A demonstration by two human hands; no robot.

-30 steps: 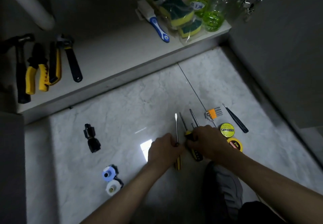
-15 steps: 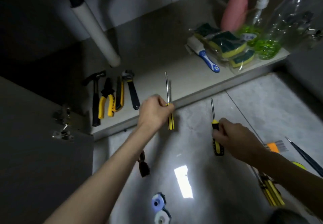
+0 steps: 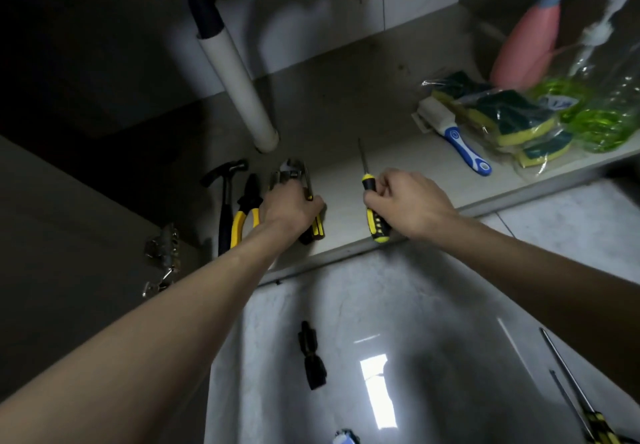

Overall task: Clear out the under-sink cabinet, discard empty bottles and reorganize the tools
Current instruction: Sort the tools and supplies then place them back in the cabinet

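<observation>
My left hand (image 3: 291, 206) grips a yellow-and-black screwdriver (image 3: 317, 230) low over the cabinet floor (image 3: 346, 180), next to the wrench (image 3: 289, 172). To its left lie yellow-handled pliers (image 3: 244, 215) and a hammer (image 3: 227, 201). My right hand (image 3: 407, 201) holds a second yellow-and-black screwdriver (image 3: 375, 222) above the cabinet's front edge, shaft pointing to the back. Two more screwdrivers (image 3: 581, 409) lie on the marble floor at the lower right.
A white drain pipe (image 3: 242, 90) comes down behind the tools. Sponges in a bag (image 3: 516, 125), a blue-handled brush (image 3: 457, 142), a pink bottle (image 3: 530, 52) and green-liquid bottles (image 3: 602, 121) stand at the cabinet's right. A black fitting (image 3: 311, 357) lies on the floor.
Both hands lifted a screwdriver off the marble floor and carried it forward into the cabinet. My left hand has come down beside the wrench; my right hand has reached the cabinet's front edge.
</observation>
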